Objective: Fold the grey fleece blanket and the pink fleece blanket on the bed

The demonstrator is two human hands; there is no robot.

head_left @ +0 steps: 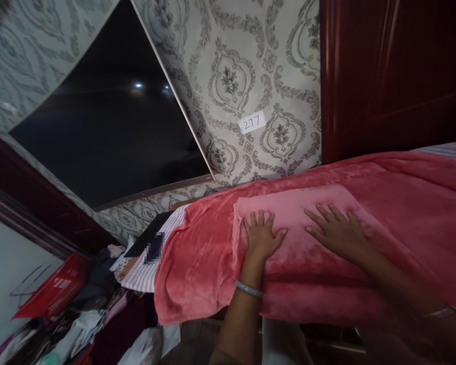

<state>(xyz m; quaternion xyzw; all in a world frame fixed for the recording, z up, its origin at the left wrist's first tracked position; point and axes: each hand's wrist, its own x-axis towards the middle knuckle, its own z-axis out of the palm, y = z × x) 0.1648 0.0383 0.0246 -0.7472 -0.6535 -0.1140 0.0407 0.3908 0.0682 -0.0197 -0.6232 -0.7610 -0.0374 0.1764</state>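
Note:
Under both palms lies a pink plush blanket [289, 203], part of it folded into a flat, layered rectangle. My left hand [261, 235] rests flat on the left part of the folded section, fingers spread. Flat on its right part is my right hand [336, 228], also with fingers apart. Neither hand grips the cloth. The rest of the blanket spreads out left and right over a long raised surface, and its front edge hangs down.
A striped cloth [140, 276] shows at the blanket's left end. On the wall are a large dark television [117, 111] and a paper label [252, 122] reading 277. A red bag [66, 284] and heaped clothes [79, 329] are at lower left; a dark red wooden panel [395, 76] stands at right.

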